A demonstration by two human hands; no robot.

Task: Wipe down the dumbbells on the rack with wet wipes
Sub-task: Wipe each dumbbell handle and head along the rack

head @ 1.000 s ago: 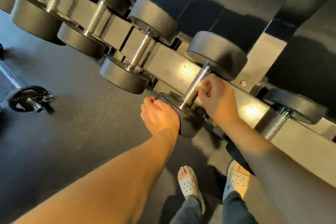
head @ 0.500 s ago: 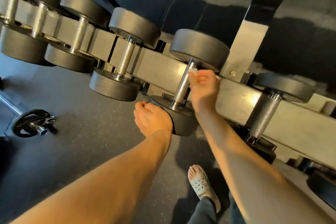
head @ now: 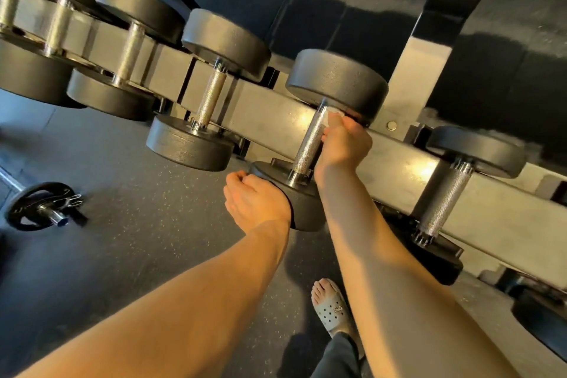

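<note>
A black dumbbell with a knurled steel handle lies across the grey rack rail. My right hand pinches a white wet wipe against the top of that handle, just under the far head. My left hand grips the near head of the same dumbbell, fingers curled over its left edge. More dumbbells sit on the rail to the left and right.
A barbell end with a small plate lies on the dark rubber floor at the left. The rack's upright post rises behind the right hand. My foot in a grey clog stands below the rack.
My right hand with the wipe has slid up the handle from near its middle to the far head. My left hand has stayed on the near head. The view shifted right.
</note>
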